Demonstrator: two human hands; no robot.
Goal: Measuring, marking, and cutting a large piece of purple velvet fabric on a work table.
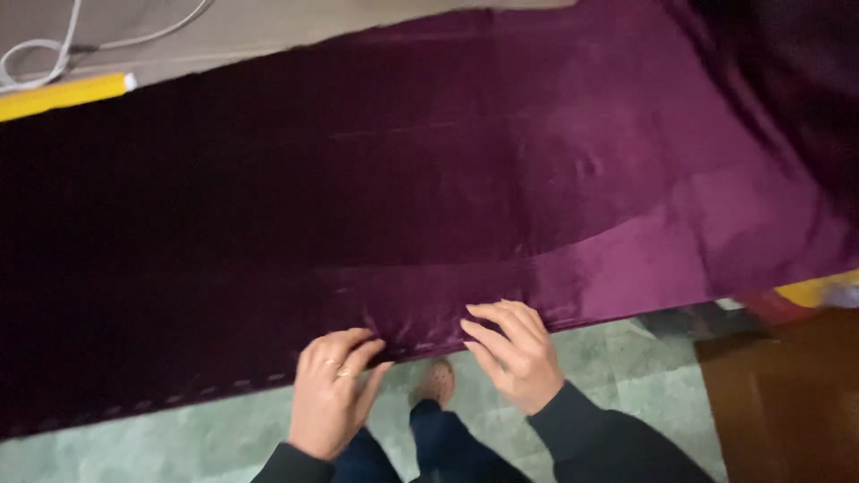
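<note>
head view: two hands at the near edge of a purple cloth.
left hand (329,394) curls its fingertips (362,344) onto the near hem of the purple velvet cloth (465,179), pinching it; right hand (514,353) lies just beside it, fingers loosely spread, pressing the same edge. the cloth covers the table, left to right. a yellow strip (63,94) and white cord (36,54) lie far left.

A pale green marbled floor (626,358) lay below the table's near edge. To its right stood a brown wooden surface (787,402). Beyond it, a beige tabletop (268,36) carried a white cord (54,49) and a yellow strip (63,94). The light was dim and soft.
</note>
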